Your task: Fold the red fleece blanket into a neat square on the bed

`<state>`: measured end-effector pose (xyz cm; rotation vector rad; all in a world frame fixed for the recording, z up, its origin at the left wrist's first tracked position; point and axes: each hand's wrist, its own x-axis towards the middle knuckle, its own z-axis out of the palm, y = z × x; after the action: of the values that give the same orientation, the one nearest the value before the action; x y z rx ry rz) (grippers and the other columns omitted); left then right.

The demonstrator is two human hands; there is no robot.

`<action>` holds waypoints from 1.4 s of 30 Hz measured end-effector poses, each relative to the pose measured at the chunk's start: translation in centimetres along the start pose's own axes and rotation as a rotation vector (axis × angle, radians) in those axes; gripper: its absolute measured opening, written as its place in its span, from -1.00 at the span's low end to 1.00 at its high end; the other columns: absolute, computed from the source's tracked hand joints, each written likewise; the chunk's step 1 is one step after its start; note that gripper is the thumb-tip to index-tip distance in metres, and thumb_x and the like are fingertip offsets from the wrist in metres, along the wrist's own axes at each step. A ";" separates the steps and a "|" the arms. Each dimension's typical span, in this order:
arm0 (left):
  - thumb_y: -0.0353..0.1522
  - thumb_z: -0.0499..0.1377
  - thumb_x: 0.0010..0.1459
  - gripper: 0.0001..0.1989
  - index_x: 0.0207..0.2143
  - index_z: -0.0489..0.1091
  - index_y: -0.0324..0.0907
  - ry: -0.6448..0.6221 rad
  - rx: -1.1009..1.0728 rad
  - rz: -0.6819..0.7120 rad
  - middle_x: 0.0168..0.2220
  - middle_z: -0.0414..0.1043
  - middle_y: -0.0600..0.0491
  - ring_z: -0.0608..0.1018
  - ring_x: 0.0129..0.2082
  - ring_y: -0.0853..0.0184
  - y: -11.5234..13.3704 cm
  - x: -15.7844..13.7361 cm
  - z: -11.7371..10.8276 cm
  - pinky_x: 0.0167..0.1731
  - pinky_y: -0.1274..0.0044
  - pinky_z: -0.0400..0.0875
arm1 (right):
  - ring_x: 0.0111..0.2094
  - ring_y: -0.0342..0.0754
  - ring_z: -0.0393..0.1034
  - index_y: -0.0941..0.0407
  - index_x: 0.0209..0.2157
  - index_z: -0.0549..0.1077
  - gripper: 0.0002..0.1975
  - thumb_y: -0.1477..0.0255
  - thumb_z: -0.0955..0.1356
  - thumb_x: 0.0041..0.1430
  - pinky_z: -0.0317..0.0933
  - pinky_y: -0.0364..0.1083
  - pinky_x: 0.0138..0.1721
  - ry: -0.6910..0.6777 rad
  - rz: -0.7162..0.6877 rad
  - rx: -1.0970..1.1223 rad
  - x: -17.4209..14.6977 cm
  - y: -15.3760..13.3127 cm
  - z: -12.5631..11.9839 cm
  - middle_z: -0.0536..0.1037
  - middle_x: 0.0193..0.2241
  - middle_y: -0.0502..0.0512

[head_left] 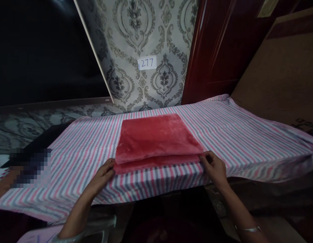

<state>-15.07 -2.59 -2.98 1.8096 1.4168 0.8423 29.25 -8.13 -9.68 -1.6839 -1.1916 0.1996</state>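
A folded red plush cloth lies flat on a table covered with a striped sheet. Its lower layer sticks out a little along the front, below the upper fold. My left hand pinches the front left corner of that lower layer. At the front right corner, my right hand has its thumb and fingers closed on the cloth's edge. A bangle circles my right wrist.
Behind the table stands a patterned wall with a paper marked 277. A large dark screen is at the left, and a big cardboard box leans at the right beside a dark red panel. A blurred-out patch covers someone at the left edge.
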 end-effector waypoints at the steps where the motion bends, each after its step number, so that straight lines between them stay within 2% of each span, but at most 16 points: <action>1: -0.18 0.16 -0.14 -0.78 -0.50 0.52 -0.08 -0.002 0.017 0.010 -0.25 0.55 -0.03 0.54 -0.15 0.12 0.1 0.0 0.0 -0.05 0.35 0.45 | -0.60 -0.09 0.27 0.07 -0.47 0.43 -0.64 0.04 0.32 0.04 0.16 -0.11 -0.49 -0.021 -0.009 0.000 -0.1 0.2 0.0 0.41 -0.63 -0.04; 3: -0.18 0.15 -0.10 -0.76 -0.46 0.50 -0.11 0.077 0.042 -0.002 -0.33 0.53 -0.02 0.55 -0.27 0.18 0.1 -0.1 -0.1 -0.19 0.39 0.48 | -0.56 -0.07 0.32 0.08 -0.44 0.44 -0.65 0.06 0.32 0.06 0.21 -0.11 -0.46 -0.039 -0.017 0.037 -0.2 0.3 -0.2 0.46 -0.59 -0.02; 5: -0.14 0.15 -0.04 -0.72 -0.40 0.48 -0.13 0.247 0.069 -0.008 -0.36 0.49 0.00 0.53 -0.37 0.24 0.3 -0.4 0.0 -0.32 0.44 0.46 | -0.51 -0.07 0.36 0.09 -0.34 0.49 -0.65 0.08 0.34 0.07 0.25 -0.11 -0.44 -0.019 -0.017 0.086 -0.2 0.1 -0.4 0.52 -0.47 0.03; 7: -0.10 0.16 0.02 -0.69 -0.34 0.47 -0.13 0.381 0.103 0.041 -0.34 0.45 0.03 0.50 -0.41 0.29 0.7 -0.6 0.5 -0.40 0.48 0.41 | -0.44 -0.06 0.38 0.09 -0.20 0.51 -0.62 0.10 0.37 0.07 0.27 -0.11 -0.43 0.013 -0.044 0.119 0.0 -0.3 -0.7 0.55 -0.33 0.09; 8: -0.09 0.17 0.03 -0.69 -0.32 0.46 -0.13 0.399 0.119 0.083 -0.32 0.44 0.03 0.49 -0.41 0.31 1.1 -0.7 0.8 -0.41 0.50 0.40 | -0.40 -0.05 0.39 0.10 -0.15 0.52 -0.59 0.11 0.38 0.07 0.28 -0.11 -0.43 0.018 -0.068 0.133 0.1 -0.6 -0.7 0.54 -0.27 0.12; 11: -0.09 0.22 0.03 -0.69 -0.30 0.47 -0.12 0.373 0.147 0.179 -0.32 0.39 0.06 0.47 -0.40 0.32 2.2 -0.4 2.1 -0.41 0.51 0.41 | -0.38 -0.05 0.39 0.10 -0.15 0.53 -0.57 0.10 0.40 0.05 0.30 -0.11 -0.41 -0.014 -0.116 0.185 0.6 -1.0 -0.6 0.52 -0.25 0.14; 14: -0.05 0.22 0.04 -0.67 -0.33 0.50 -0.11 0.315 0.139 0.187 -0.32 0.41 0.04 0.48 -0.34 0.28 3.0 0.4 3.0 -0.36 0.49 0.42 | -0.45 -0.07 0.36 0.12 -0.22 0.54 -0.56 0.06 0.40 0.02 0.30 -0.10 -0.42 -0.052 -0.044 0.211 1.1 -1.1 -0.1 0.53 -0.38 0.09; 17: 0.01 0.21 0.04 -0.62 -0.40 0.52 -0.12 0.237 0.030 0.146 -0.24 0.44 0.00 0.51 -0.21 0.23 3.4 1.1 3.3 -0.25 0.47 0.45 | -0.48 -0.05 0.36 0.13 -0.26 0.54 -0.52 0.02 0.41 -0.04 0.26 -0.11 -0.45 -0.147 0.042 0.238 1.7 -1.5 0.2 0.51 -0.51 0.03; 19: 0.04 0.21 0.04 -0.57 -0.39 0.52 -0.15 0.242 -0.072 0.101 -0.21 0.44 -0.01 0.51 -0.17 0.21 3.7 1.4 3.2 -0.16 0.46 0.44 | -0.50 -0.05 0.34 0.12 -0.37 0.51 -0.56 0.01 0.40 -0.03 0.22 -0.12 -0.48 -0.208 0.040 0.274 2.3 -2.0 0.1 0.46 -0.57 0.00; 23: 0.07 0.18 0.06 -0.50 -0.26 0.53 -0.17 0.317 -0.198 0.006 -0.17 0.47 -0.02 0.50 -0.09 0.17 3.4 1.3 3.0 -0.06 0.43 0.42 | -0.53 -0.09 0.27 0.09 -0.50 0.41 -0.60 0.01 0.34 0.06 0.17 -0.14 -0.49 -0.156 0.008 0.285 3.1 -2.2 -0.3 0.38 -0.62 -0.04; 27: 0.09 0.25 -0.09 -0.51 -0.38 0.54 -0.15 0.194 -0.150 -0.077 -0.14 0.48 -0.05 0.50 -0.05 0.09 2.1 0.6 2.7 -0.06 0.37 0.45 | -0.52 -0.09 0.25 0.08 -0.54 0.39 -0.55 -0.04 0.35 0.01 0.15 -0.15 -0.50 -0.237 0.022 0.223 2.6 -0.9 -0.2 0.36 -0.61 -0.04; 31: 0.02 0.28 -0.08 -0.56 -0.32 0.56 -0.14 0.127 -0.226 -0.106 0.05 0.43 -0.07 0.47 0.08 0.07 1.7 0.2 2.2 0.05 0.36 0.39 | -0.53 -0.10 0.22 0.10 -0.50 0.42 -0.53 -0.07 0.35 0.02 0.14 -0.15 -0.50 -0.320 0.016 0.238 2.0 -0.2 -0.3 0.33 -0.59 -0.05; 34: 0.06 0.23 -0.01 -0.53 -0.33 0.54 -0.15 0.145 -0.245 -0.123 0.06 0.43 -0.10 0.47 0.08 0.09 2.2 0.5 2.6 0.08 0.37 0.37 | -0.54 -0.13 0.17 0.10 -0.54 0.39 -0.50 -0.08 0.31 0.07 0.11 -0.16 -0.51 -0.321 -0.018 0.194 2.3 -0.5 -0.3 0.26 -0.62 -0.07; 37: 0.09 0.23 -0.04 -0.50 -0.35 0.51 -0.16 0.199 -0.188 -0.089 -0.01 0.47 -0.11 0.49 0.05 0.08 2.1 0.9 3.3 0.06 0.36 0.38 | -0.56 -0.13 0.15 0.09 -0.61 0.33 -0.47 -0.09 0.30 0.08 0.08 -0.15 -0.52 -0.293 -0.038 0.161 2.6 -0.6 -0.1 0.21 -0.65 -0.07; 40: 0.13 0.23 -0.06 -0.46 -0.33 0.49 -0.16 0.204 -0.187 -0.100 -0.10 0.52 -0.10 0.52 -0.01 0.07 1.4 1.1 3.3 -0.01 0.35 0.42 | -0.58 -0.13 0.17 0.09 -0.61 0.34 -0.49 -0.07 0.30 0.07 0.10 -0.15 -0.54 -0.296 -0.052 0.152 2.7 -0.2 -0.1 0.25 -0.66 -0.06; 42: 0.14 0.22 -0.07 -0.41 -0.26 0.48 -0.18 0.249 -0.198 -0.117 -0.15 0.53 -0.09 0.54 -0.05 0.07 1.1 1.1 2.6 -0.06 0.34 0.45 | -0.57 -0.10 0.22 0.09 -0.51 0.43 -0.54 -0.04 0.31 0.08 0.13 -0.14 -0.54 -0.248 -0.064 0.130 3.0 -0.1 -0.4 0.33 -0.64 -0.05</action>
<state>-12.10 -2.02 -3.44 1.4986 1.5169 1.1346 30.90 -6.05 -8.23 -1.5371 -1.3828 0.4471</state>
